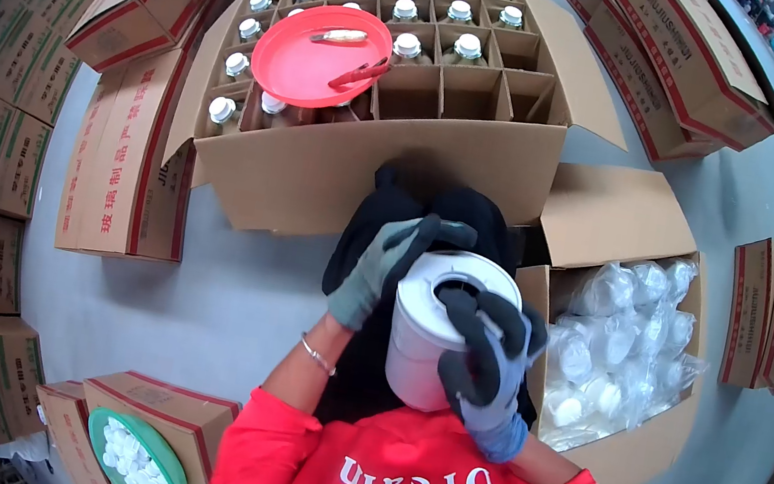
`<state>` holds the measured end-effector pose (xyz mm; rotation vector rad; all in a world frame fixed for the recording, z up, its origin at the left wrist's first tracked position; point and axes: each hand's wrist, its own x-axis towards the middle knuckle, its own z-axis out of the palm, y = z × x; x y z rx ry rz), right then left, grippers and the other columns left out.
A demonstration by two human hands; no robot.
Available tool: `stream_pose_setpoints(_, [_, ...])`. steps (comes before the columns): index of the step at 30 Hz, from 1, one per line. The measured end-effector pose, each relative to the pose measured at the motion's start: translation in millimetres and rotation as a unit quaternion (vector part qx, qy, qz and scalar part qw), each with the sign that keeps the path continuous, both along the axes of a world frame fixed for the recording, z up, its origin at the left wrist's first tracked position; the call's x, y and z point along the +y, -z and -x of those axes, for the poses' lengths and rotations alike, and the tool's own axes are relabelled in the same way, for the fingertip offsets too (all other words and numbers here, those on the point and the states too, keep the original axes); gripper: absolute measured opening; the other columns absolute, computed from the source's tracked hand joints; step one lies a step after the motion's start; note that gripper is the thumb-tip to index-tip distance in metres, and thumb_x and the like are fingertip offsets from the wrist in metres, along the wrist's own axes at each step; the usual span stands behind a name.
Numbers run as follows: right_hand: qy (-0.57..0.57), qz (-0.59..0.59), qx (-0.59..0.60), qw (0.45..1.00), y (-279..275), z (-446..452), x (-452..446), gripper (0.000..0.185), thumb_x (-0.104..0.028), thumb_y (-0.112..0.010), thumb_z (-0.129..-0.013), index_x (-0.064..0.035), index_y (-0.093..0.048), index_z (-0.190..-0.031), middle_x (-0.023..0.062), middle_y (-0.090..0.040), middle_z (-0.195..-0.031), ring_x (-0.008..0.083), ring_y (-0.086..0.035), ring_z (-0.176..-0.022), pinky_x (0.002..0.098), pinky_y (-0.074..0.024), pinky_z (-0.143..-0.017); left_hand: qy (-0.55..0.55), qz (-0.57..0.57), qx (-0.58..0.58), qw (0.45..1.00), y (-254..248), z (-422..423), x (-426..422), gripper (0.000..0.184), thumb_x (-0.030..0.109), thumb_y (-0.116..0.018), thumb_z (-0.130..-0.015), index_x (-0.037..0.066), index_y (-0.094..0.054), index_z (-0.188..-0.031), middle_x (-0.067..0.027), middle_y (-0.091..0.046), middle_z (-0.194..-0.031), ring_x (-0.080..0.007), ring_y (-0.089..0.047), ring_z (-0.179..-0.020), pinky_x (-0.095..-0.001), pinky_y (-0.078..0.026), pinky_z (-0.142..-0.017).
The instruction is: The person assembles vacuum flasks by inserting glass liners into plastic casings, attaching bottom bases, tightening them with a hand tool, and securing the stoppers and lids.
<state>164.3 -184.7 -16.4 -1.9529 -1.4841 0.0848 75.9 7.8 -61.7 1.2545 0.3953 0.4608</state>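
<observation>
A white cylindrical canister (424, 359) stands upright between my thighs, its lid having a round dark hole. My left hand (395, 269), in a grey glove with dark fingers, presses against the far left of the lid, fingers bent around its edge. My right hand (490, 360), gloved likewise, is curled over the right of the lid with fingertips at the hole; whether something small is pinched there is hidden. Ahead, a divided carton (379, 165) holds several white-capped bottles (408, 46). On it rests a red basin (285, 54) with a light-handled tool (341, 36) and a red-handled tool (360, 74).
At right, an open carton (614, 471) holds plastic-wrapped clear containers (615, 339). A green basin (177, 470) of white caps (135, 461) sits on a box at lower left. Printed cartons (130, 171) stand around on the grey floor (233, 319), with stacks along the left.
</observation>
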Motion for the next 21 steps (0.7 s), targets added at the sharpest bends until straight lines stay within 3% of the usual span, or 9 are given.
stream_pose_setpoints(2, [0.028, -0.058, 0.052, 0.997, 18.7, -14.4, 23.1, 0.034, -0.029, -0.072, -0.077, -0.0167, -0.070, -0.108, 0.0096, -0.058, -0.117, 0.0335, -0.047, -0.110, 0.0476, -0.0313, -0.099, 0.022, 0.014, 0.025, 0.999, 16.0, -3.8, 12.1, 0.057, 0.042, -0.043, -0.105, -0.009, -0.066, -0.115, -0.0158, -0.069, -0.116, -0.0218, -0.065, -0.106, -0.0326, -0.047, -0.099])
stream_pose_setpoints(5, [-0.036, -0.064, 0.157, 0.985, 12.8, -39.9, 40.2, 0.022, -0.023, -0.064, -0.082, -0.0148, -0.073, -0.100, 0.0083, -0.063, -0.110, 0.0304, -0.051, -0.107, 0.0415, -0.0353, -0.096, 0.003, -0.004, 0.071, 0.997, 15.6, 15.9, 4.7, 0.040, 0.029, -0.050, -0.103, -0.005, -0.067, -0.115, -0.0128, -0.071, -0.106, -0.0172, -0.066, -0.101, -0.0296, -0.049, -0.094])
stream_pose_setpoints(6, [-0.063, -0.062, 0.243, 0.966, 20.7, -48.8, 39.1, 0.025, -0.024, -0.063, -0.081, -0.0131, -0.072, -0.102, 0.0089, -0.063, -0.111, 0.0301, -0.052, -0.105, 0.0417, -0.0362, -0.096, 0.000, -0.091, 0.036, 0.995, -0.4, 29.5, -7.8, 0.035, 0.025, -0.054, -0.100, -0.003, -0.067, -0.116, -0.0148, -0.069, -0.113, -0.0201, -0.064, -0.107, -0.0325, -0.047, -0.097])
stream_pose_setpoints(8, [-0.055, -0.080, 0.239, 0.966, 41.0, -41.0, 21.5, 0.027, -0.023, -0.063, -0.081, -0.0131, -0.072, -0.104, 0.0087, -0.062, -0.110, 0.0301, -0.052, -0.106, 0.0432, -0.0363, -0.097, -0.026, -0.256, 0.022, 0.966, -15.3, 42.5, -30.5, 0.034, 0.023, -0.057, -0.097, -0.002, -0.067, -0.116, -0.0170, -0.066, -0.120, -0.0266, -0.061, -0.114, -0.0369, -0.045, -0.101])
stream_pose_setpoints(9, [-0.039, -0.074, 0.125, 0.989, 15.4, -25.6, 14.4, 0.028, -0.021, -0.063, -0.080, -0.0143, -0.072, -0.106, 0.0091, -0.062, -0.110, 0.0303, -0.052, -0.107, 0.0461, -0.0355, -0.098, -0.059, -0.178, 0.008, 0.982, -20.5, 35.0, -39.8, 0.035, 0.025, -0.058, -0.095, -0.002, -0.067, -0.115, -0.0185, -0.064, -0.121, -0.0323, -0.058, -0.118, -0.0399, -0.043, -0.104])
stream_pose_setpoints(12, [0.006, -0.164, -0.075, 0.984, -23.9, 1.8, -4.4, 0.032, -0.023, -0.067, -0.077, -0.0170, -0.073, -0.108, 0.0081, -0.060, -0.115, 0.0283, -0.051, -0.106, 0.0477, -0.0352, -0.097, -0.015, -0.168, -0.160, 0.973, -54.1, 3.2, -13.5, 0.040, 0.032, -0.059, -0.092, -0.002, -0.069, -0.111, -0.0186, -0.065, -0.122, -0.0306, -0.058, -0.118, -0.0401, -0.040, -0.105])
stream_pose_setpoints(14, [0.028, -0.190, -0.066, 0.979, -11.3, 4.6, -7.1, 0.034, -0.028, -0.068, -0.077, -0.0188, -0.074, -0.110, 0.0079, -0.060, -0.118, 0.0259, -0.051, -0.110, 0.0499, -0.0343, -0.097, 0.066, -0.155, -0.215, 0.962, -62.8, -14.6, 0.4, 0.042, 0.034, -0.057, -0.092, -0.002, -0.070, -0.109, -0.0188, -0.064, -0.123, -0.0304, -0.058, -0.117, -0.0399, -0.041, -0.104])
stream_pose_setpoints(18, [-0.019, -0.062, -0.113, 0.991, 23.8, 9.4, -13.4, 0.038, -0.038, -0.070, -0.077, -0.0242, -0.073, -0.112, 0.0055, -0.057, -0.124, 0.0287, -0.049, -0.110, 0.0495, -0.0359, -0.097, 0.182, -0.127, -0.072, 0.972, -4.4, 19.0, 11.2, 0.035, 0.021, -0.053, -0.098, -0.002, -0.065, -0.121, -0.0173, -0.053, -0.140, -0.0265, -0.052, -0.126, -0.0350, -0.038, -0.108])
stream_pose_setpoints(21, [-0.067, -0.116, -0.107, 0.985, 21.4, 23.0, -10.5, 0.037, -0.045, -0.067, -0.078, -0.0289, -0.074, -0.110, 0.0035, -0.057, -0.121, 0.0320, -0.048, -0.110, 0.0561, -0.0300, -0.103, 0.096, -0.079, 0.004, 0.992, -7.2, 57.5, -9.8, 0.036, 0.018, -0.046, -0.102, -0.003, -0.062, -0.127, -0.0165, -0.053, -0.139, -0.0255, -0.048, -0.132, -0.0350, -0.036, -0.111])
